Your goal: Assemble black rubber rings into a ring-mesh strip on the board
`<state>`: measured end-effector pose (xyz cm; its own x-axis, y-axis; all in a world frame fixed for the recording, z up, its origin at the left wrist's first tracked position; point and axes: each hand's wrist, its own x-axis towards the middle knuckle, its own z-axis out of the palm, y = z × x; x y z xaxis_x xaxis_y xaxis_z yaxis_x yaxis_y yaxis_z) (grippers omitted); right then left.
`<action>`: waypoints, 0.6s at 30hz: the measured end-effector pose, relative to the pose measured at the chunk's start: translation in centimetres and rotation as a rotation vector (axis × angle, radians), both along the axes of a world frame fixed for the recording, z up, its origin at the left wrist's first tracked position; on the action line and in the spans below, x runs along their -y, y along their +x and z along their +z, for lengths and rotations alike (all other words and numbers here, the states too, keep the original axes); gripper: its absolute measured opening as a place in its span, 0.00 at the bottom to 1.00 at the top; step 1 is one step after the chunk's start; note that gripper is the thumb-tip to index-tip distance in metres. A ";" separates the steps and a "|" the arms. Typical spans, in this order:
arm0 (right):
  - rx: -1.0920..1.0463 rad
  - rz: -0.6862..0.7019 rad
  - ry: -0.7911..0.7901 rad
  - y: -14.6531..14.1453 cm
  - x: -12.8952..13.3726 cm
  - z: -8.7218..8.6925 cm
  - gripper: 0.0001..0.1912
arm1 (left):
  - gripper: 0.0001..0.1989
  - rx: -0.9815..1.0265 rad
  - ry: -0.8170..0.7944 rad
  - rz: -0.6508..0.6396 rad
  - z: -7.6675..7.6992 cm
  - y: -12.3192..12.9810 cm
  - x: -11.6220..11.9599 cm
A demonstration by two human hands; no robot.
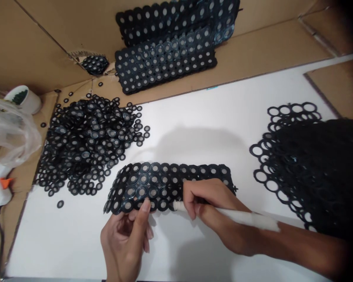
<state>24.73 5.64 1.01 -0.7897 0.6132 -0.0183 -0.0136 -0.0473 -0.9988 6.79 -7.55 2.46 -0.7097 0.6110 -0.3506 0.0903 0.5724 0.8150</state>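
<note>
A black rubbery sheet [144, 180] made of joined rings, most with pale round centres, is at the middle of the white board. My left hand [126, 243] pinches its near edge, thumb on top and fingers curled beneath. In my right hand [220, 207] is a white pen-like stick [250, 219]. The stick's tip touches or nearly touches a ring on the near row, just right of my left thumb. My right fingers and wrist cover part of the sheet's right side.
A heap of small black rings [91, 145] spreads over the left. To the right is a dark pile of open ring sheets [306, 168]. Filled sheets [164, 58] lie at the back by the cardboard. A white cup [23, 100], plastic bag [14, 129] and glue gun [1, 184] are far left.
</note>
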 end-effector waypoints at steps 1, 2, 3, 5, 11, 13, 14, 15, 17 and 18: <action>0.003 0.008 0.006 0.0 0.0 0.0 0.10 | 0.23 0.009 0.007 0.008 -0.1 0.0 0.0; 0.008 0.016 0.010 0.0 -0.1 0.1 0.10 | 0.23 0.017 0.016 0.021 -0.1 0.0 0.0; 0.013 0.023 0.015 0.1 -0.1 0.1 0.10 | 0.23 0.024 0.025 0.036 -0.1 0.0 0.0; 0.022 0.036 0.035 0.1 -0.2 0.2 0.11 | 0.23 0.032 0.038 0.048 -0.2 0.0 0.0; -0.001 0.117 0.214 0.0 -0.1 0.5 0.09 | 0.25 0.062 0.070 0.076 -0.3 -0.1 0.2; 0.015 0.170 0.259 0.0 -0.3 0.8 0.10 | 0.24 0.087 0.086 0.100 -0.4 -0.2 0.3; 0.028 0.200 0.278 0.0 -0.4 1.0 0.11 | 0.23 0.090 0.089 0.101 -0.4 -0.3 0.4; 0.043 0.230 0.297 0.1 -0.6 1.0 0.13 | 0.23 0.086 0.088 0.094 -0.4 -0.3 0.4; 0.074 0.278 0.325 0.2 -0.6 1.0 0.15 | 0.23 0.060 0.079 0.069 -0.5 -0.4 0.5; 0.086 0.294 0.333 0.2 -0.5 0.9 0.17 | 0.23 0.047 0.077 0.057 -0.5 -0.4 0.5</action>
